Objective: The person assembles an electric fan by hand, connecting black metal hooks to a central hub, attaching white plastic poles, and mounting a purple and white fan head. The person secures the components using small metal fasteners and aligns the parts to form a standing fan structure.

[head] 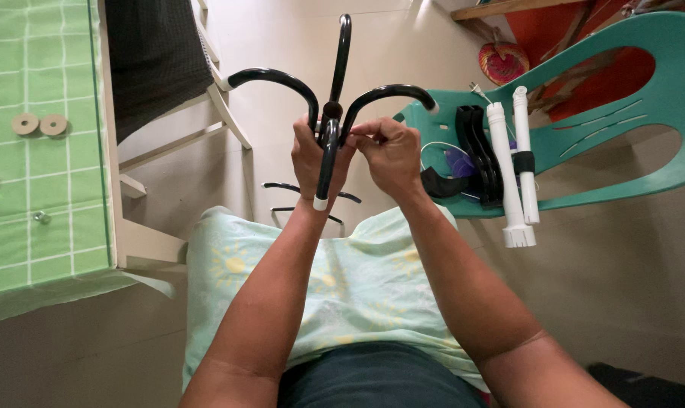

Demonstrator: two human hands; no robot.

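Soft even daylight, sharp, wide-angle distortion.

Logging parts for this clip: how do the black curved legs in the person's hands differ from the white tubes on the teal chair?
The black curved legs are dark, arched and joined at a hub, fanning outward; the white tubes are pale, straight and lie side by side. The legs are held up by the left hand and right hand; the tubes rest untouched on the teal chair. Both are slim and round.

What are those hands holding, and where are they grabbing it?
Both hands hold a black curved-leg stand. The left hand grips its middle hub; the right hand pinches beside the hub.
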